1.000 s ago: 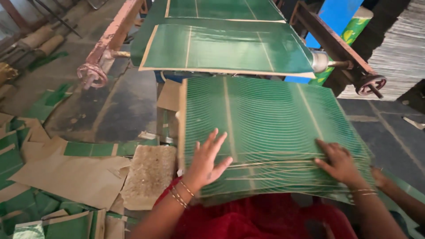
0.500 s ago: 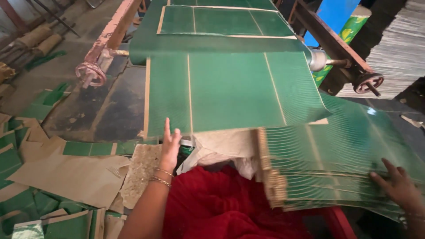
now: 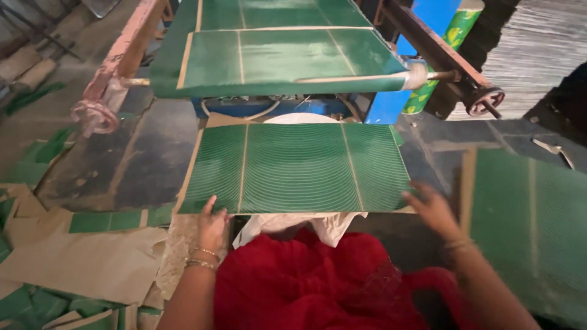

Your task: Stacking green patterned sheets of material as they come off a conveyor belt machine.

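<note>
A machine [image 3: 287, 55] at 12 o'clock feeds green sheets. One green ribbed sheet [image 3: 296, 168] lies at centre; the left hand [image 3: 213, 225] pinches its 7 o'clock corner, the right hand [image 3: 433, 208], fingers spread, presses its 4 o'clock corner. Likely being squared; next needs even pull.

Camera: one, worn on my head, the only view.
Facing: forward and steeply down, over my red cloth lap [image 3: 318, 281] onto the ribbed green sheet with tan edges [image 3: 296, 168].
Nearness: close; my left hand [image 3: 213, 227] and right hand [image 3: 433, 209] enter from the bottom edge, forearms cut off by it.
Far reach: the top edge takes in the green-wrapped roller machine [image 3: 275, 58].
Sides: grey floor with paper scraps [image 3: 79, 263] at left, a second green stack [image 3: 532, 226] at right.
</note>
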